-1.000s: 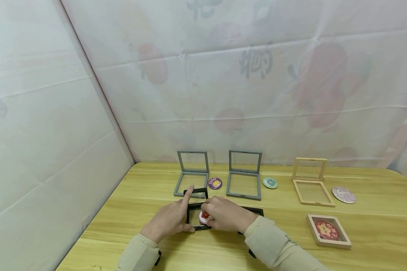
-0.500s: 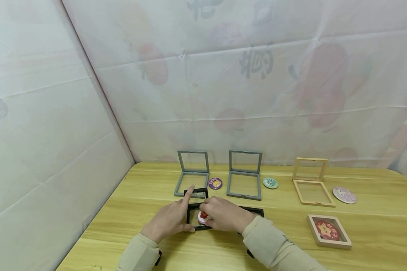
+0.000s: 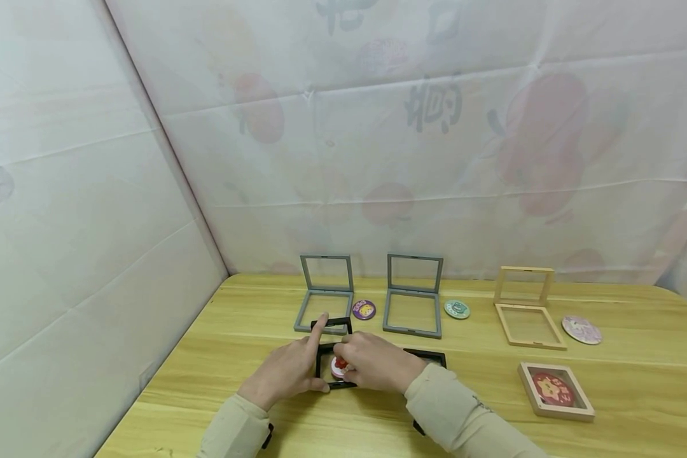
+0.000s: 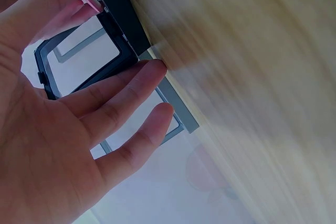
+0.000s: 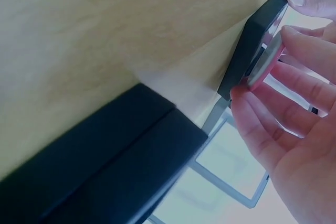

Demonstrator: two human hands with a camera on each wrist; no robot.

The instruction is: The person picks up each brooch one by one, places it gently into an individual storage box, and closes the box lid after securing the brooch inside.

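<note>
One badge [image 5: 265, 62], seemingly grey-backed, right-wrist view

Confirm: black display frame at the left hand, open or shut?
Open: its lid stands raised behind the base, and the right hand pinches a pink-rimmed round badge at the base.

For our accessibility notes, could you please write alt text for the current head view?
A person's right hand pinches a pink-edged badge at an open black frame that the left hand touches. Farther back on the wooden table are two open gray frames and one open tan frame, each beside a round badge.
</note>
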